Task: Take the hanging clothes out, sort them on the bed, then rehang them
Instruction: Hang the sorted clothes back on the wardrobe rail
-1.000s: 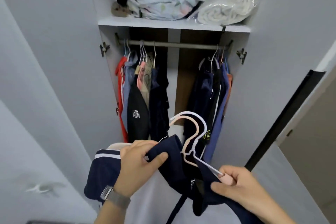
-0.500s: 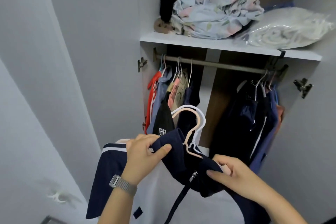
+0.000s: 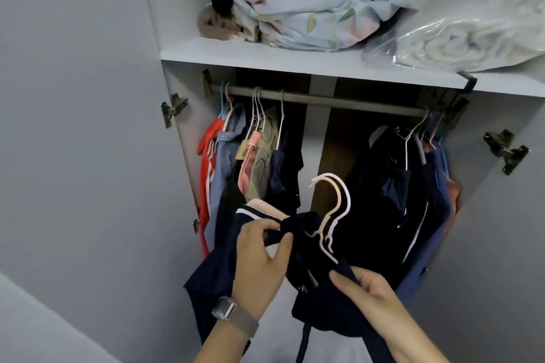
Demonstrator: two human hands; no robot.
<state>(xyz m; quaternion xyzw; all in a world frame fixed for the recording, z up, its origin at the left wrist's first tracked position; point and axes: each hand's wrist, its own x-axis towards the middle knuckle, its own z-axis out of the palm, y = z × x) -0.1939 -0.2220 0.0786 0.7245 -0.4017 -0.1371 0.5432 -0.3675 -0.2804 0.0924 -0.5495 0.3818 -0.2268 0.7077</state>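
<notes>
Your left hand (image 3: pixel 259 262) pinched the dark navy garment (image 3: pixel 298 247) at one shoulder, thumb and fingers closed on the cloth. Your right hand (image 3: pixel 364 289) gripped the other shoulder, fingers curled round the fabric. Between the two grips the hangers (image 3: pixel 331 215), one pink and one white, stuck up with their hooks free, well below the rail (image 3: pixel 324 99). On the rail, one cluster of clothes hung at its left end and another at its right, with a bare stretch between them. You looked to be in the rehanging step. The next move called for lifting the hooks up over that bare stretch.
</notes>
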